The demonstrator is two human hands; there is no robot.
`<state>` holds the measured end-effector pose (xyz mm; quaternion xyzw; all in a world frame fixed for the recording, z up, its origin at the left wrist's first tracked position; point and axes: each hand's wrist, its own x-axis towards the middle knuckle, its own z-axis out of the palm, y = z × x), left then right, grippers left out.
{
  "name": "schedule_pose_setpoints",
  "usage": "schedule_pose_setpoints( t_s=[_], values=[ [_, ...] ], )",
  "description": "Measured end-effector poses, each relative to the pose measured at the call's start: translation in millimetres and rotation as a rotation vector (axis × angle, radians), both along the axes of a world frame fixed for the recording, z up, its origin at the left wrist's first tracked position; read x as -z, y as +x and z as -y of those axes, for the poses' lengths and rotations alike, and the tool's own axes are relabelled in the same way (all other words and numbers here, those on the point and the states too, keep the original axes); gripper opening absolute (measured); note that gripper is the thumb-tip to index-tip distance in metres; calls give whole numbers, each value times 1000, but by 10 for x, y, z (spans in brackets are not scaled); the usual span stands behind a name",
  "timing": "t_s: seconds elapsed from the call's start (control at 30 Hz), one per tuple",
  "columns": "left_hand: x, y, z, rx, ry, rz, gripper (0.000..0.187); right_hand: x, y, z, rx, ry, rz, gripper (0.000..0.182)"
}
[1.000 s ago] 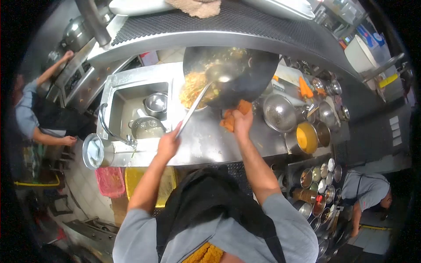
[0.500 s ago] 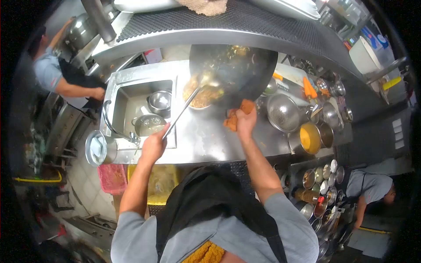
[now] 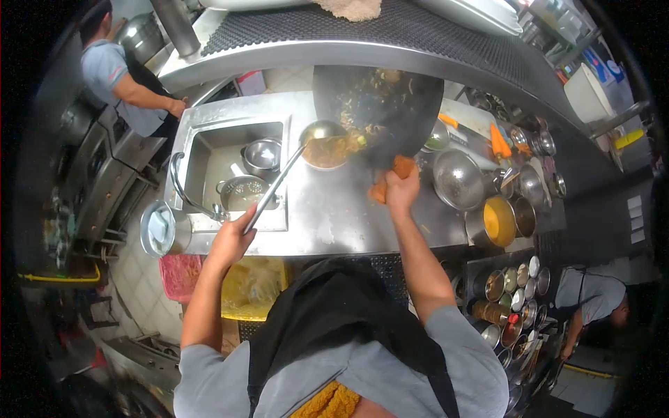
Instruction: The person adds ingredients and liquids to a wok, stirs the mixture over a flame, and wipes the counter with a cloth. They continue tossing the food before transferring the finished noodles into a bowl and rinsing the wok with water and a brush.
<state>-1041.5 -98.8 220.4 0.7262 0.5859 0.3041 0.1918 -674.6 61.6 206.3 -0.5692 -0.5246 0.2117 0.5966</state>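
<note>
My left hand (image 3: 233, 242) is closed around the long handle of a metal ladle (image 3: 270, 195). The ladle's bowl hangs over the back of a round bowl (image 3: 325, 168) that holds brownish cooked food. A dark wok (image 3: 411, 104) is tipped toward that bowl, with bits of food clinging to its inside and some at its lower left edge. My right hand (image 3: 404, 193) grips a folded orange cloth (image 3: 403, 166) at the wok's near edge. The cloth covers the spot where hand and wok meet.
Left of the bowl is a sink (image 3: 198, 164) with metal bowls inside. A colander (image 3: 458, 180) and a pot of yellow liquid (image 3: 498, 221) stand to the right. Overhead runs a shelf (image 3: 306, 57). One person (image 3: 118, 83) stands at far left, another (image 3: 592, 296) at right.
The ladle's bowl has moved up from the food to the back of the bowl. The wok stays tipped in my right hand's grip. The whole view has shifted slightly.
</note>
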Motion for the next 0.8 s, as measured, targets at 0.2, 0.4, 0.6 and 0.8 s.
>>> schedule_pose_setpoints(
  t_s=[0.2,0.4,0.6,0.8],
  values=[
    [-92,369,-192,-74,7,-135,59,106,-26,-130,-33,-86,-202,31],
    [143,417,-182,-120,85,-363,59,138,44,-233,-56,-36,-299,35],
    [206,-40,-81,-177,68,-454,57,143,51,-214,29,-46,-197,41],
    [454,530,-641,-104,165,-203,59,38,-49,-104,87,-3,-119,40]
  ],
)
